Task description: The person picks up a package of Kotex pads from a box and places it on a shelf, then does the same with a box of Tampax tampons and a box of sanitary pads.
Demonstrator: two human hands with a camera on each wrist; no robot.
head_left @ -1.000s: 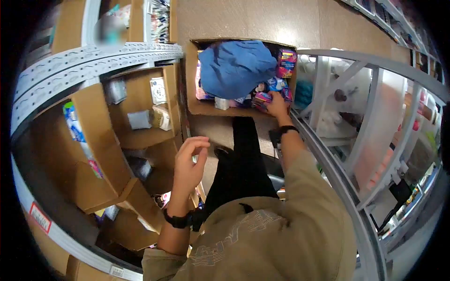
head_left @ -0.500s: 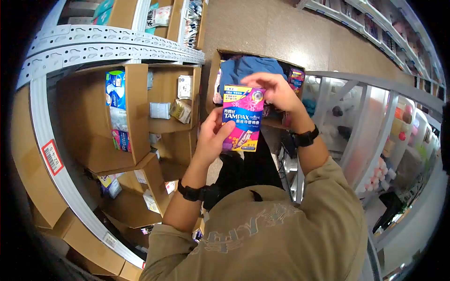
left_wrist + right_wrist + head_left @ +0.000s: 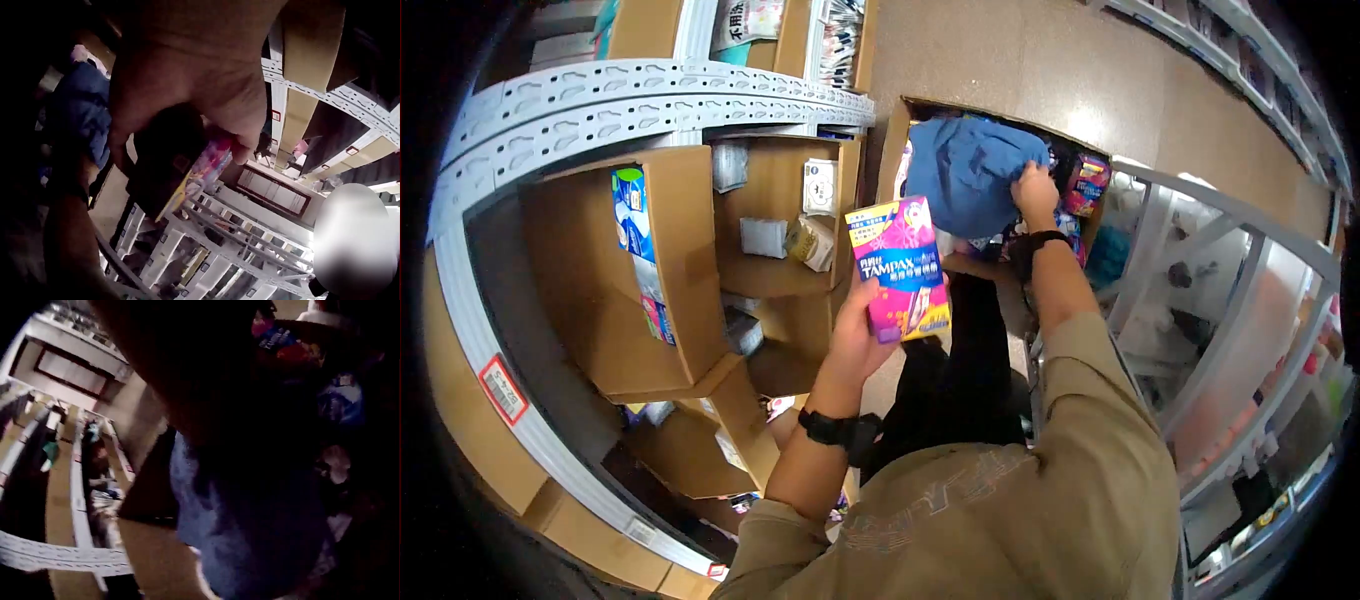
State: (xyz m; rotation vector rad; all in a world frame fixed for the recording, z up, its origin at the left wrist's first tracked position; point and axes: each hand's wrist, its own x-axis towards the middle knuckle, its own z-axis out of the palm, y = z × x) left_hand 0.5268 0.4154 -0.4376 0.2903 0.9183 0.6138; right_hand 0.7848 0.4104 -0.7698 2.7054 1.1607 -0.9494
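My left hand (image 3: 852, 338) grips a pink, blue and yellow Tampax tampon box (image 3: 900, 268), thumb across its lower left part, printed front facing up. In the left wrist view the tampon box (image 3: 209, 164) is seen edge-on beneath the fingers. At the right edge of a crumpled blue cloth (image 3: 965, 172), my right hand (image 3: 1035, 195) pinches the fabric with curled fingers. This cloth lies over packages in an open cardboard box (image 3: 890, 160) on the floor. In the right wrist view the blue cloth (image 3: 215, 528) shows beneath the dark hand, whose fingertips are hidden.
Cardboard bins (image 3: 700, 240) holding packs stand on the metal shelving (image 3: 620, 110) to the left. A grey metal frame (image 3: 1140, 330) with bagged goods behind it runs along the right. Another pink pack (image 3: 1088, 185) sits inside the floor box at its right end.
The right hand drew the tampon box out of the floor box and brought it to the left hand. Since then it has let go and moved back to the blue cloth.
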